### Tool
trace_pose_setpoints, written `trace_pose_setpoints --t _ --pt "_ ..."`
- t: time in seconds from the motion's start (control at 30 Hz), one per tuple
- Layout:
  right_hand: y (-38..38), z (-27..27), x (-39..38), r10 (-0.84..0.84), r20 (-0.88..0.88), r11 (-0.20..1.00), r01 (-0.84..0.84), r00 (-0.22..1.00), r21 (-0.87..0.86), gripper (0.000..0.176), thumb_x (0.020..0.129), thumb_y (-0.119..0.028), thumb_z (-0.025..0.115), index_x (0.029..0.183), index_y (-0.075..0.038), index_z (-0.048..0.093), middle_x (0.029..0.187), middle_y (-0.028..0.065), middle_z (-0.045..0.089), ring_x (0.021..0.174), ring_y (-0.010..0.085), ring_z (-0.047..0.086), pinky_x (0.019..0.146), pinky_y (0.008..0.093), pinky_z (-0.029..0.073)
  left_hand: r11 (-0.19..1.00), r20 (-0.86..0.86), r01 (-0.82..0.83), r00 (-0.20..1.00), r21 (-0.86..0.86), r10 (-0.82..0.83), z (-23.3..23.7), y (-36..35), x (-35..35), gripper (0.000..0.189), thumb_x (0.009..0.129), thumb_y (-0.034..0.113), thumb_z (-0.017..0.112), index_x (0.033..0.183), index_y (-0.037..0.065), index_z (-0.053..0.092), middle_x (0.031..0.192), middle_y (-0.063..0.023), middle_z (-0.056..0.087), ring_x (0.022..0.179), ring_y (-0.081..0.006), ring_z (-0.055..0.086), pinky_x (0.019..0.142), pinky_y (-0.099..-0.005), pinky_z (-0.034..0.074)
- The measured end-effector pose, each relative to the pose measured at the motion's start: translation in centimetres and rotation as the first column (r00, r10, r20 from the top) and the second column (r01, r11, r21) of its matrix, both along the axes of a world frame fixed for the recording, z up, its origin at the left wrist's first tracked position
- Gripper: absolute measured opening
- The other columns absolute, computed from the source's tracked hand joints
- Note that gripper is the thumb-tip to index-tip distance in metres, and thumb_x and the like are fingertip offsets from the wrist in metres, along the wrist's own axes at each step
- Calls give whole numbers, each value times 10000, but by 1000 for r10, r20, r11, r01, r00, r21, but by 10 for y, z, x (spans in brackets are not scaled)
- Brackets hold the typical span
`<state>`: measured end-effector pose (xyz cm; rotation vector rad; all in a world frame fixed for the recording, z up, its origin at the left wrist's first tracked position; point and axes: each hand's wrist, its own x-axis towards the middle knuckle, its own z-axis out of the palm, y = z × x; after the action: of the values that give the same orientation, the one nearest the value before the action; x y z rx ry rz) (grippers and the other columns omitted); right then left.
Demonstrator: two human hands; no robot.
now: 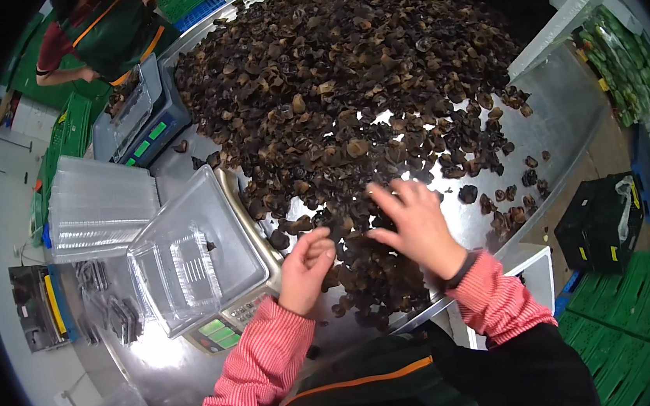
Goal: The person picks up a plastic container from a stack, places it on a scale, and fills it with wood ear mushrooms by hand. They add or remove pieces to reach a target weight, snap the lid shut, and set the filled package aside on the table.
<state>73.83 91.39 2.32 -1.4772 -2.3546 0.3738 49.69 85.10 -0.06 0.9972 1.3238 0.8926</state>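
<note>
A large heap of dark brown wood ear mushrooms (318, 55) spreads over the metal table. At its near edge, my right hand (421, 229) hovers over loose mushrooms, palm down and fingers spread. My left hand (306, 274) is beside it on the left, fingers curled in. Whether a small piece sits inside those fingers, I cannot make out. A smaller pile of mushrooms (383, 276) lies between my hands and the table's front edge. Left of my left hand stands a scale (244, 211) bearing a grey tray (225, 263) with a clear plastic punnet (191, 271) on it.
Stacked clear punnets (102, 201) stand at the left, near a second scale (150, 137). Another person (109, 32) stands across the table. A white bin (559, 32) lies tipped at the back right. Green crates (624, 299) and a black crate (597, 224) are at the right.
</note>
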Motion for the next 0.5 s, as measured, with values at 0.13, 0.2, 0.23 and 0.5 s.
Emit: trace_pose_setpoints --t 0.13,0.2,0.23,0.5 --pt "10 7 50 -203 90 964 215 975 -158 961 685 -435 867 1480 -134 419 1182 221 508 991 373 589 822 427 534 958 -603 266 784 111 -148 0 36 4 809 735 106 824 1451 113 447 1270 -150 519 1185 -282 521 1031 -380 435" --pt "10 -14 64 -195 212 956 234 958 -176 1053 648 -443 887 1514 -157 361 1183 225 503 882 374 638 756 418 560 930 -772 360 610 70 -178 2 48 12 947 688 135 850 1505 132 371 1317 -188 481 1224 -368 481 1070 -431 403" --pt "11 -18 65 -180 260 942 242 949 -232 1068 642 -439 891 1520 -162 349 1180 225 504 860 374 646 747 418 563 917 -791 398 558 -11 -252 -5 57 13 1068 656 149 862 1550 155 276 1382 -223 411 1262 -448 416 1099 -470 371" --pt "44 -52 -7 -162 -67 898 119 984 -423 881 680 -191 860 1447 -163 428 1170 225 522 1041 441 624 863 454 547 922 -817 384 520 -36 -248 -33 103 38 1005 655 92 851 1520 232 359 1294 -190 447 1165 -417 512 1032 -433 451"
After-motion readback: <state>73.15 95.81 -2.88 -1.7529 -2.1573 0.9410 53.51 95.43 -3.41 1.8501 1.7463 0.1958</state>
